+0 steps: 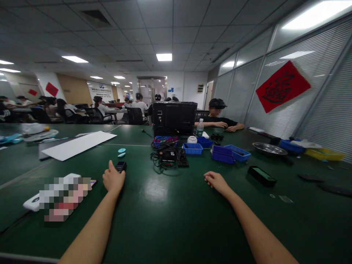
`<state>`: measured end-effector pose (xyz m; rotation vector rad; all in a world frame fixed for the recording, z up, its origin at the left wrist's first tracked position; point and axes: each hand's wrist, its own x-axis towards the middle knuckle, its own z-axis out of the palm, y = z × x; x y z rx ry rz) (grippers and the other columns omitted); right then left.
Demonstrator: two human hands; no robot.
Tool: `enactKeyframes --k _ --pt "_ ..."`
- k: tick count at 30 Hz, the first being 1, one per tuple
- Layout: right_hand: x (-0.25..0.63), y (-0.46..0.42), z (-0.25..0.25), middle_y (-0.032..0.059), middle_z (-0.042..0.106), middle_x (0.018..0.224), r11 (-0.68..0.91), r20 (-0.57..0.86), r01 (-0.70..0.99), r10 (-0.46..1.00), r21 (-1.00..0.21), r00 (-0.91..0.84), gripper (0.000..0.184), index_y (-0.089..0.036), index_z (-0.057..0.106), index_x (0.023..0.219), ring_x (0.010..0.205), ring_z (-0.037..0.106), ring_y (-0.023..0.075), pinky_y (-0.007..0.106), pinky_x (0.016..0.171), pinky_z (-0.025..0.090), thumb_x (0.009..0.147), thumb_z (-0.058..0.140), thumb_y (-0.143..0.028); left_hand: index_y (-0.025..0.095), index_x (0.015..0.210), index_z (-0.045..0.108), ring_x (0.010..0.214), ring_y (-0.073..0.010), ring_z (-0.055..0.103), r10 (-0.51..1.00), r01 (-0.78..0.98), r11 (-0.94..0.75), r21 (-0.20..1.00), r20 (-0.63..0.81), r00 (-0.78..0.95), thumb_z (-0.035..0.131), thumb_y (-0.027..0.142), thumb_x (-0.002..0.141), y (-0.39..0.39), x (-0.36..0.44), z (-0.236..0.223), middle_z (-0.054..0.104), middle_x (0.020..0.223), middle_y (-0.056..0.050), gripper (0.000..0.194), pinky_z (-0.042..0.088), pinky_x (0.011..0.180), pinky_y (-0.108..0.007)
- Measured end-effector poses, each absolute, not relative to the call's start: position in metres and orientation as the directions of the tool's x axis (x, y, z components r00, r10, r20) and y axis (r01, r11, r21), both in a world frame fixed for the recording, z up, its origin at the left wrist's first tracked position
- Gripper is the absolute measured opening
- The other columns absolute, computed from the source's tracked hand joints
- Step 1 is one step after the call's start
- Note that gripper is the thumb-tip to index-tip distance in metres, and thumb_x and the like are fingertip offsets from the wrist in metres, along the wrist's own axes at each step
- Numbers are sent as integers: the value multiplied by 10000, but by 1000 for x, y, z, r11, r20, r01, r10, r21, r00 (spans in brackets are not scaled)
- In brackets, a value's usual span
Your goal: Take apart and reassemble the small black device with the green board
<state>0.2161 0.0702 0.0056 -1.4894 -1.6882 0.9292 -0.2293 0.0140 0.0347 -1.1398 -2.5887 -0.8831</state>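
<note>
My left hand (113, 179) rests on the green table, closed around a small black device with a dark screen (121, 167). One finger points up and away, and the hand hides the device's lower part. Just beyond it lie two small light-blue pieces (121, 152). To the right, my right hand (217, 181) lies low over the table with its fingers curled in. Nothing shows between those fingers. Nearest to it on the right is a black rectangular case with a greenish top (262, 176).
A black computer case (175, 119) stands ahead, with cables and blue bins (192, 148) before it. A baseball (192, 139), bottle (200, 126) and metal pan (269, 149) are further back. At left are a white board (79, 145) and power strip (31, 204). A person (220, 119) sits opposite.
</note>
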Motion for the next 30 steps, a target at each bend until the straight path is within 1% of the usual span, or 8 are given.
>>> enactKeyframes --k 3,6,9,13,17,19,22,30 --pt "216 70 6 18 589 676 79 34 493 994 -866 -99 122 -136 567 811 515 508 81 166 419 399 739 470 -144 137 1355 157 1037 -373 473 505 592 586 553 322 -801 491 582 685 13 -242 37 477 1150 -221 871 415 770 -459" --pt "216 70 6 18 584 672 69 24 495 995 -866 -97 121 -133 568 813 505 500 78 165 413 394 743 469 -148 112 1356 144 1047 -380 484 472 533 573 622 281 -836 467 665 650 13 -246 39 488 1159 -236 953 417 782 -470" --pt "215 70 7 15 585 675 66 17 502 995 -863 -101 133 -132 569 830 500 497 74 162 416 393 749 467 -158 97 1356 138 1035 -364 515 498 515 563 646 233 -836 496 624 652 15 -249 39 515 1155 -227 949 425 791 -440" --pt "215 68 9 14 582 672 72 26 512 995 -856 -98 147 -125 571 841 501 496 75 166 420 394 742 469 -164 65 1351 156 1007 -348 547 567 506 573 645 133 -813 505 469 692 18 -253 38 542 1138 -225 848 433 777 -412" --pt "214 66 12 12 583 666 68 23 507 995 -859 -95 143 -129 575 826 504 500 78 171 423 397 738 467 -164 113 1267 359 993 -326 559 654 568 529 630 125 -747 468 392 713 20 -246 36 576 1109 -186 629 436 760 -379" --pt "214 65 12 14 585 665 70 25 506 995 -860 -95 140 -129 572 825 509 502 79 171 426 399 739 467 -161 142 1233 408 998 -306 558 692 604 496 624 137 -709 472 372 709 20 -238 35 586 1107 -158 576 432 762 -352" --pt "215 67 11 17 590 682 81 29 506 994 -859 -108 135 -130 565 832 527 515 82 169 431 404 745 468 -166 152 1235 411 1015 -290 551 770 680 437 589 146 -622 479 354 702 19 -222 33 583 1120 -145 575 423 761 -323" --pt "214 68 9 21 601 701 77 24 541 994 -838 -105 151 -138 571 838 535 518 82 163 434 404 751 450 -163 133 1299 357 999 -252 559 935 811 280 514 47 -352 504 324 677 5 -167 41 570 1151 -151 668 406 751 -267"
